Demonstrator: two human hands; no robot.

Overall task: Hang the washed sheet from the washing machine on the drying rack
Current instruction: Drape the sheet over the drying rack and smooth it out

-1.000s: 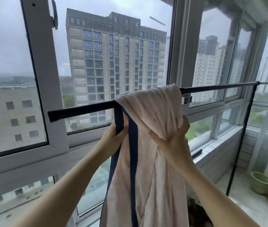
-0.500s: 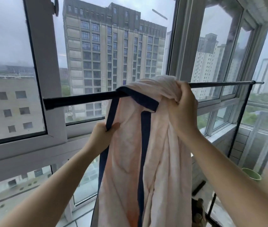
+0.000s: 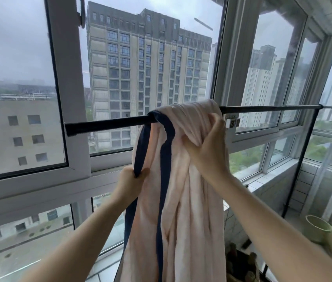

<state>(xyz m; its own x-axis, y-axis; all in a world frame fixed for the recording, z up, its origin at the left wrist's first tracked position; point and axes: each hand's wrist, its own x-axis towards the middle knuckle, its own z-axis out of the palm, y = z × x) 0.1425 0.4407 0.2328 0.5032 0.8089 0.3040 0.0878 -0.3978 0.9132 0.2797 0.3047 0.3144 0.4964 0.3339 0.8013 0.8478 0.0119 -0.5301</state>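
Flat grey daylight from an overcast sky comes through the far windows (image 3: 14, 47), lighting the scene evenly with only faint shadows. The sheet (image 3: 193, 190) carries soft shading in its folds. The wide lens bows the window frames (image 3: 67, 98) outward at the left and right edges. A pale streak of glare (image 3: 203, 23) marks the upper glass. The green pot (image 3: 317, 231) at near right is smeared with blur.
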